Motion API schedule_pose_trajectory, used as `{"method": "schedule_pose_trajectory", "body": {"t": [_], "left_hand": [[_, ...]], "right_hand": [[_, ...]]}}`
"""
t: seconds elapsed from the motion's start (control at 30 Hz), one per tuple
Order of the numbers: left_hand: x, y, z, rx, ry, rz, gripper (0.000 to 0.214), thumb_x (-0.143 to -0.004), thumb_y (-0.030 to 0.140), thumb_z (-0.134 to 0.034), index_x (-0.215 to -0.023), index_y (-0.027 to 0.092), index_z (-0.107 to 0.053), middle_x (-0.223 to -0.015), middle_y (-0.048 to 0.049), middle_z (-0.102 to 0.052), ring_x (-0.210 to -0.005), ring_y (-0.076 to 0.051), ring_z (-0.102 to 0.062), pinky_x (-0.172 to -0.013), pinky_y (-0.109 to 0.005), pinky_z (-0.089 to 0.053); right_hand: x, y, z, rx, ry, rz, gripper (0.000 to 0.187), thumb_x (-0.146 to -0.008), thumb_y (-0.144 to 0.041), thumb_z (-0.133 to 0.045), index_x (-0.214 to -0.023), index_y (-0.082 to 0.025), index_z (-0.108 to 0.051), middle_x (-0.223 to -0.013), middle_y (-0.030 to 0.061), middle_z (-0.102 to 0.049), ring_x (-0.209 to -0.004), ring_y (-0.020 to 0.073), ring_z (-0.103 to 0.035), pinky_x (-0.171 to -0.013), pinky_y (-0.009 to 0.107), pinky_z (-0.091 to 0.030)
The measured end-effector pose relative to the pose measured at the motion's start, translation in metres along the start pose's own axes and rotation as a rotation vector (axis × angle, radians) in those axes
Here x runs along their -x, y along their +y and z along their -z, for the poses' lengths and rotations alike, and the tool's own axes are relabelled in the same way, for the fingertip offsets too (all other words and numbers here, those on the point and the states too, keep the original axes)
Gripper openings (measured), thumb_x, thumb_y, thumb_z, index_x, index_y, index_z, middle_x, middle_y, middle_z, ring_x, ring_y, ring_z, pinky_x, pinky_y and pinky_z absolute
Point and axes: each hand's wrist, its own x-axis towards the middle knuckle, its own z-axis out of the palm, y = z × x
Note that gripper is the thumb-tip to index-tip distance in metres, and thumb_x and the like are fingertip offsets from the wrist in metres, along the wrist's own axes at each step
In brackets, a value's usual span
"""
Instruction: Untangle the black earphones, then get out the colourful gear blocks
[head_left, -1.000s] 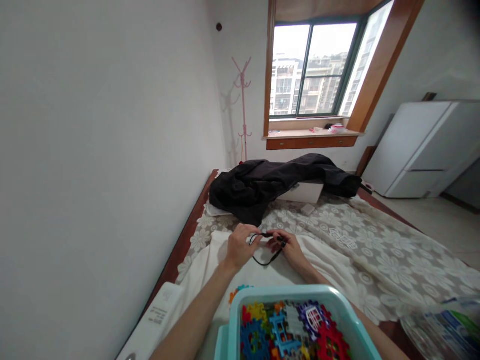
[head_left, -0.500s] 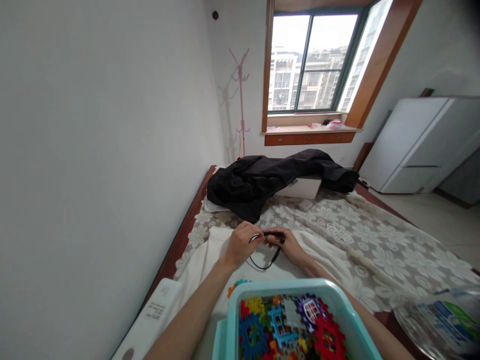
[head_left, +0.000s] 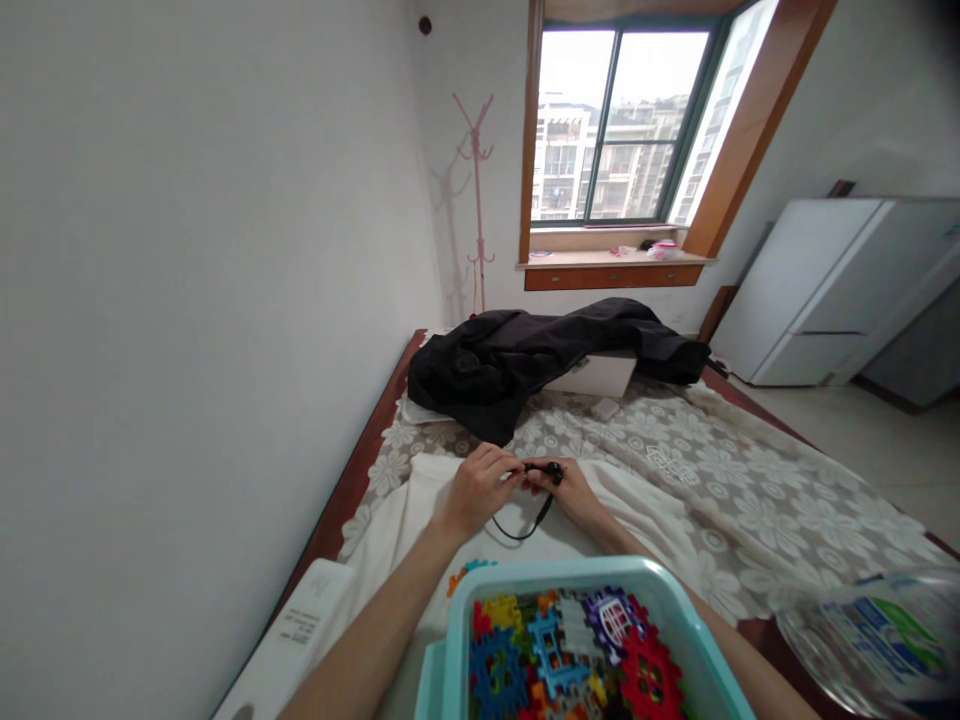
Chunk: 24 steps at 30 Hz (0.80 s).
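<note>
Both of my hands meet over the white cloth (head_left: 431, 490) on the bed, working on a thin black cable (head_left: 517, 537). My left hand (head_left: 482, 487) pinches the cable near one end, its fingertips closed. My right hand (head_left: 568, 490) is closed around a thicker black part of the same cable, which shows above the fingers. From there the cable hangs in a loop below both hands. The fingertips nearly touch, and the exact join between them is too small to make out. Close to me, between my forearms, stands a light-blue bin (head_left: 559, 573) full of colourful plastic building pieces (head_left: 559, 650).
A black garment (head_left: 517, 360) lies over a white box (head_left: 600, 376) farther up the bed. A white case with printed text (head_left: 300, 630) is at the left edge, a clear plastic package (head_left: 877, 630) at the right. Orange and blue pieces (head_left: 466, 574) lie behind the bin.
My left hand has closed slightly toward the right one, and the cable's upper loop beside the left fingers no longer shows. The view has shifted a little.
</note>
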Motion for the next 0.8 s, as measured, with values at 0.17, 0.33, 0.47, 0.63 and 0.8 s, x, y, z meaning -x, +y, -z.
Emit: {"method": "schedule_pose_trajectory", "body": {"t": [0.17,0.33,0.47,0.63,0.8], "left_hand": [[0.0003,0.0029,0.0012,0.006,-0.032,0.058,0.005,-0.102,0.016,-0.072,-0.102,0.021,-0.074,-0.104,-0.0061,-0.077,-0.101,-0.023,-0.068,-0.089,-0.037,-0.059],[-0.0007,0.0052,0.0022,-0.005,-0.115,0.116,0.012,-0.100,0.009,-0.069,-0.098,0.021,-0.070,-0.103,-0.0054,-0.075,-0.104,-0.025,-0.065,-0.091,-0.039,-0.055],[-0.0014,0.0051,0.0013,-0.063,-0.201,0.150,0.013,-0.098,0.008,-0.068,-0.100,0.022,-0.067,-0.105,-0.0064,-0.074,-0.105,-0.027,-0.063,-0.090,-0.041,-0.054],[0.0014,0.0018,-0.0010,-0.087,-0.231,0.114,0.017,-0.097,0.004,-0.066,-0.095,0.021,-0.065,-0.102,-0.0056,-0.073,-0.101,-0.025,-0.064,-0.089,-0.039,-0.055],[0.0058,-0.0029,-0.0045,-0.017,-0.081,0.078,0.005,-0.101,0.018,-0.072,-0.105,0.021,-0.071,-0.104,-0.0055,-0.075,-0.100,-0.022,-0.069,-0.089,-0.035,-0.059]], "right_hand": [[0.0032,-0.0006,-0.0017,0.020,0.014,0.011,0.036,-0.091,-0.053,-0.078,-0.098,-0.019,-0.086,-0.079,0.0060,-0.079,-0.072,0.0201,-0.067,-0.069,0.032,-0.053],[0.0061,-0.0015,-0.0030,0.070,0.026,0.018,0.031,-0.093,-0.047,-0.075,-0.101,-0.021,-0.088,-0.080,0.0044,-0.079,-0.072,0.0196,-0.065,-0.068,0.031,-0.051],[0.0051,-0.0001,-0.0004,0.057,-0.012,0.005,0.032,-0.091,-0.048,-0.077,-0.099,-0.019,-0.088,-0.080,0.0047,-0.078,-0.073,0.0200,-0.066,-0.071,0.032,-0.053],[0.0026,0.0008,0.0052,0.015,0.002,-0.043,0.039,-0.089,-0.056,-0.081,-0.101,-0.019,-0.088,-0.080,0.0056,-0.079,-0.071,0.0202,-0.068,-0.070,0.033,-0.056],[0.0028,-0.0003,0.0053,0.005,-0.017,-0.037,0.040,-0.087,-0.058,-0.083,-0.099,-0.020,-0.087,-0.083,0.0067,-0.082,-0.071,0.0205,-0.070,-0.071,0.035,-0.059]]}}
